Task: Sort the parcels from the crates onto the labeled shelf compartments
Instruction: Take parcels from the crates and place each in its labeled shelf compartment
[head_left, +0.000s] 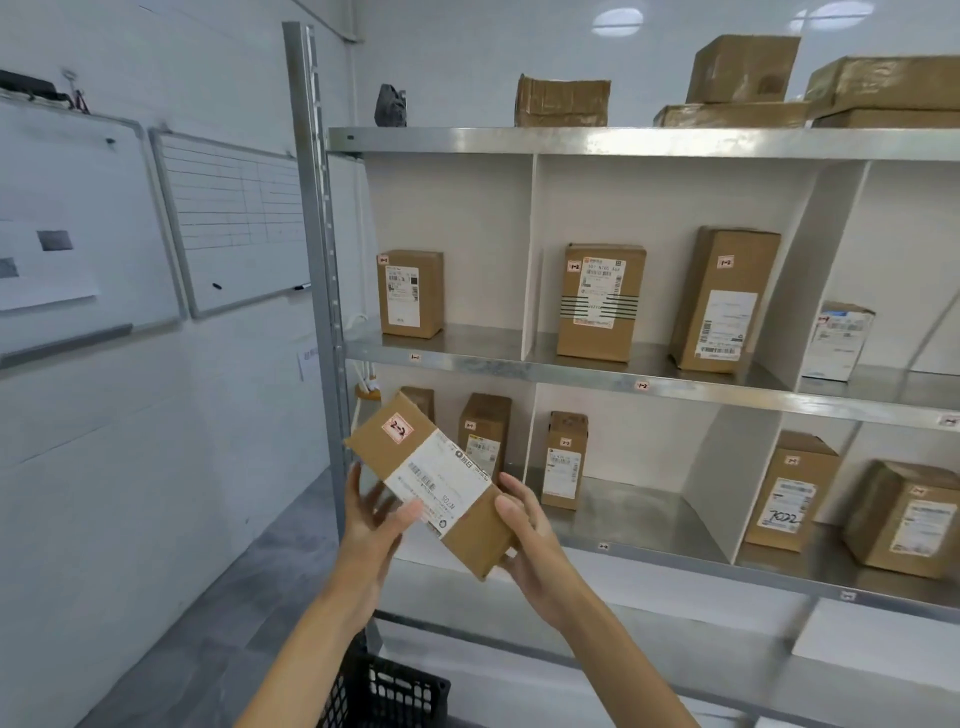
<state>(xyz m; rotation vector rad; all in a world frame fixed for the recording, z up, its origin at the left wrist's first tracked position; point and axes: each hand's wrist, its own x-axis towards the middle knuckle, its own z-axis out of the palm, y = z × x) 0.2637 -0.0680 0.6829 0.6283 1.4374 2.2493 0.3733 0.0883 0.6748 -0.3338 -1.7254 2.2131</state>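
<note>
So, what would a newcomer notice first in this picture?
The left hand and right hand hold a tilted parcel with a red-edged "2-2" sticker, low and left of centre. Behind it stands a metal shelf with upright parcels in white-walled compartments, and more boxes on top.

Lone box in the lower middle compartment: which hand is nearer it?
Right. The right hand, gripping the parcel, sits just below-left of that box; the left hand is across the parcel, farther left.
</note>
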